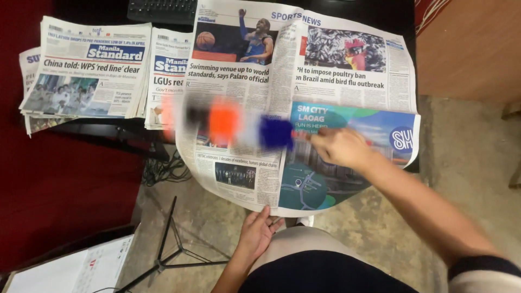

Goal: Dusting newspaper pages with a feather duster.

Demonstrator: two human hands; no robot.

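Nearest: left hand [258, 230] sits at the near edge of the open broadsheet newspaper spread [296, 108], fingers spread and relaxed, fingertips touching the overhanging bottom edge near the centre fold, which looks like it pins or steadies the sheet where it hangs off the counter. Right hand [339, 146] is out over the right page, fingers closed round one end of a long thin object [244, 126] that is motion-blurred; it shows dark blue next to the hand, then white, orange and a dark patch further left, lying roughly level across the fold. Can't tell what it is, or whether it touches the paper. The spread lies flat and fully opened, with its near part hanging past the edge of the dark counter [103, 130] over the concrete floor [467, 163], so both pages are exposed at once. Left of it, two stacks of folded newspapers [89, 70] sit on the same counter, front pages up, the nearer stack partly tucked under the spread's left edge. A black tripod stand [168, 244] and a cable tangle are on the floor below. Farthest: a black keyboard [163, 10] at the counter's back, its edge covered by the spread's top.
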